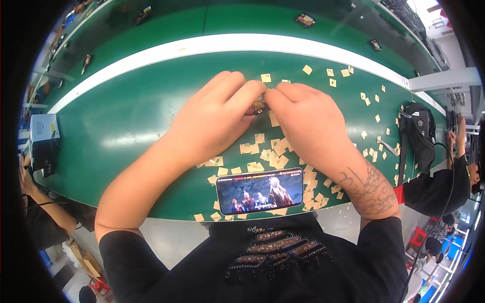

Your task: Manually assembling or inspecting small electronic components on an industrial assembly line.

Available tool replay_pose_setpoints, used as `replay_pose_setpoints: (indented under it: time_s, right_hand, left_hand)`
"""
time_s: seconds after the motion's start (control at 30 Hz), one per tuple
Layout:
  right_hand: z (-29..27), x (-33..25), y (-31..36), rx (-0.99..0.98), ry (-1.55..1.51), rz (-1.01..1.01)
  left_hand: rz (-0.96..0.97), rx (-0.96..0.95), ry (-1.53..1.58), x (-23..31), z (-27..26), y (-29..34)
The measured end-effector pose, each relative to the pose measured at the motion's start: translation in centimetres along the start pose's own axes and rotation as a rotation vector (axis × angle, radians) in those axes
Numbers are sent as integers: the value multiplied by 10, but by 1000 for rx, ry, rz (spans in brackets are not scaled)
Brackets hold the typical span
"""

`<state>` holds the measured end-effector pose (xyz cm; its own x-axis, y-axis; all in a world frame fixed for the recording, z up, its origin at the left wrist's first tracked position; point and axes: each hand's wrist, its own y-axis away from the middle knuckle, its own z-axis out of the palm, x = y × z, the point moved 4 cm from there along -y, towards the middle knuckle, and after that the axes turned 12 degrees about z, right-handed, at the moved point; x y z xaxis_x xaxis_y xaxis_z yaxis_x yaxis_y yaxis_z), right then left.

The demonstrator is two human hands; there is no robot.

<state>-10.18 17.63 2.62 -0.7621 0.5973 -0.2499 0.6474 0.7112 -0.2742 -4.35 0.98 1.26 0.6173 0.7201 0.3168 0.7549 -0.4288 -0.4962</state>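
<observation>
Over the middle of the green table my left hand (217, 108) is closed around a small dark assembly (258, 106) with some red and metallic parts. It looks like a small electronic part, but the fingers hide most of it. My right hand (305, 108) meets it from the other side, thumb and fingers pinched together at the assembly's upper edge. A speck of yellow shows between the two hands; what the right fingertips hold is hidden. Below them, small pale-yellow paper squares (250, 148) lie scattered. A phone (260, 192) playing a video lies at the near edge.
Beyond the white divider (227, 43), several small assemblies, one of them reddish (305, 19), rest on a green surface. A black bag (419, 131) sits at the right end, with pale tweezers (388, 147) beside it. A white-and-black box (45, 144) stands left. Other people work on both sides.
</observation>
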Motion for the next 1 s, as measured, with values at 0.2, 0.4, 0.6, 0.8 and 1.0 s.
replay_pose_setpoints:
  time_s: [0.2,0.4,0.6,0.8,1.0]
  right_hand:
    - [9,18,-5,-79,-297,136]
    - [8,29,-3,-93,-449,176]
    - [1,4,-2,25,-88,6]
    - [12,25,-3,-72,-426,152]
    - [10,36,-5,-214,-780,210]
  left_hand:
    - [-43,26,96,-2,-2,-1]
    - [-124,6,183,-4,1,2]
    - [-17,-6,-29,3,-2,-3]
    - [-150,-14,101,-5,-1,1]
    - [-177,-5,179,-8,-1,3]
